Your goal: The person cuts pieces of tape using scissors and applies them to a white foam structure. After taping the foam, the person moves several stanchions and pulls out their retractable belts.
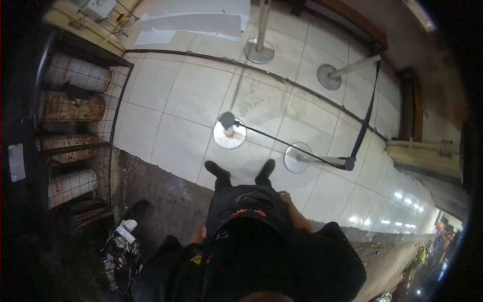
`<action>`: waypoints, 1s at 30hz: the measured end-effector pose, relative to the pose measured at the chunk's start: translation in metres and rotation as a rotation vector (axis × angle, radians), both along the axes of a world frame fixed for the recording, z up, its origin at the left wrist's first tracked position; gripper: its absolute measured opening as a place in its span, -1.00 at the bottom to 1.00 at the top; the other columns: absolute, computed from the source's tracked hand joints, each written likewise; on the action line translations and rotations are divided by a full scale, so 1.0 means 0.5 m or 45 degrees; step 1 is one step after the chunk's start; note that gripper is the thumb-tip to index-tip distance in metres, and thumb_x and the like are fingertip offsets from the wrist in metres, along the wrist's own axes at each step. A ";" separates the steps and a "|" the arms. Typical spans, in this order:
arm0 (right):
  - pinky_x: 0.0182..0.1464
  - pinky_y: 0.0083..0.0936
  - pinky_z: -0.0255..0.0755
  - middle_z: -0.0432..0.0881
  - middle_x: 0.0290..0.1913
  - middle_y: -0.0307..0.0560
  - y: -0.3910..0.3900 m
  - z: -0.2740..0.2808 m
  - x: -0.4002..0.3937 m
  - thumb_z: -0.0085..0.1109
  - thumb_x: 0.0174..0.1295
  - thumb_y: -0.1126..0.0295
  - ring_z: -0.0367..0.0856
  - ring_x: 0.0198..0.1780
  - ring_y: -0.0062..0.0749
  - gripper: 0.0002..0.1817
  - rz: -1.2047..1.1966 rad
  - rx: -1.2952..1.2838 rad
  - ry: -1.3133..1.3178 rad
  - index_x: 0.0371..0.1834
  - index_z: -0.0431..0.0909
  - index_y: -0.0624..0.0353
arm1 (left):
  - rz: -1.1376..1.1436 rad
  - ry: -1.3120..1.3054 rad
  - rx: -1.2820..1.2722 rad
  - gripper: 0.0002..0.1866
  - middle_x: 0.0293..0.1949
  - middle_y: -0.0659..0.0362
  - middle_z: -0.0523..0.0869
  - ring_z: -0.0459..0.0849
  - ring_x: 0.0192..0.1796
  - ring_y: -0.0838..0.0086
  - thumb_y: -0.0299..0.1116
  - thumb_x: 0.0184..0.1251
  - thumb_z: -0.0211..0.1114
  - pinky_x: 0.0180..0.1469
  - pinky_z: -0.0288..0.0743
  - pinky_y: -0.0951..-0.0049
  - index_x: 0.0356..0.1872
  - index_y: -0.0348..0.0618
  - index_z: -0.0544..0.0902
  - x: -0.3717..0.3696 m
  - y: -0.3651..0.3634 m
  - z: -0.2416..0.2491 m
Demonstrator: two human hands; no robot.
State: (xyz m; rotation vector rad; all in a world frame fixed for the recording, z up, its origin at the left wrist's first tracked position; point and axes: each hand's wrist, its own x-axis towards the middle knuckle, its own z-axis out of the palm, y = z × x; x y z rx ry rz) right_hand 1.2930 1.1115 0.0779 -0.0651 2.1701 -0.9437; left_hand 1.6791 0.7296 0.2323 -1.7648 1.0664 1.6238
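Note:
My right hand (pixel 287 198) hangs beside my right thigh, against the dark shorts (pixel 246 201). Its fingers are too small and turned away to make out, and no object shows in it. Of my left hand (pixel 200 233), only a sliver shows at my left hip; the rest is hidden by my dark clothing. Both dark shoes (pixel 265 171) stand on pale floor tiles. Just ahead of them is a stanchion (pixel 229 135) with a round metal base and a black top. A black belt (pixel 282 140) runs from it to a second stanchion (pixel 300 157) on the right.
Two more stanchions (pixel 260 50) (pixel 329 76) stand farther off. On the left, a mesh cage (pixel 111 100) holds several gas cylinders (pixel 73 105). A dark rough strip (pixel 151 183) borders the tiles. A person's shoe (pixel 137 209) shows at lower left. White panels (pixel 196 25) lie at the top.

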 end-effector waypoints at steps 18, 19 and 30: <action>-0.14 -0.43 0.52 0.66 -0.12 0.03 -1.170 0.354 -0.145 0.21 0.25 0.24 0.63 -0.16 -0.37 -0.66 0.359 -0.475 0.150 -0.07 0.57 0.31 | 0.231 0.840 -0.630 -0.55 0.08 0.06 0.61 0.54 0.19 0.24 -0.15 0.39 0.13 0.08 0.50 0.10 0.22 -0.07 0.40 -0.424 -1.063 0.206; -0.12 -0.41 0.52 0.65 -0.07 0.03 -1.181 0.342 -0.150 0.21 0.26 0.22 0.62 -0.11 -0.38 -0.64 0.346 -0.413 0.180 -0.05 0.57 0.31 | 0.100 0.926 -0.595 -0.56 0.09 0.05 0.61 0.53 0.22 0.23 -0.18 0.39 0.11 0.11 0.48 0.09 0.24 -0.06 0.38 -0.490 -1.131 0.221; -0.24 -0.18 0.47 0.64 -0.35 0.08 -1.174 0.198 -0.318 0.11 0.24 0.10 0.59 -0.31 -0.16 -0.62 0.013 0.343 -0.464 -0.25 0.57 0.27 | -0.567 0.916 -0.574 -0.65 -0.20 0.11 0.69 0.62 -0.21 0.35 -0.14 0.36 0.11 -0.22 0.54 0.24 -0.04 -0.16 0.64 -0.663 -1.555 -0.021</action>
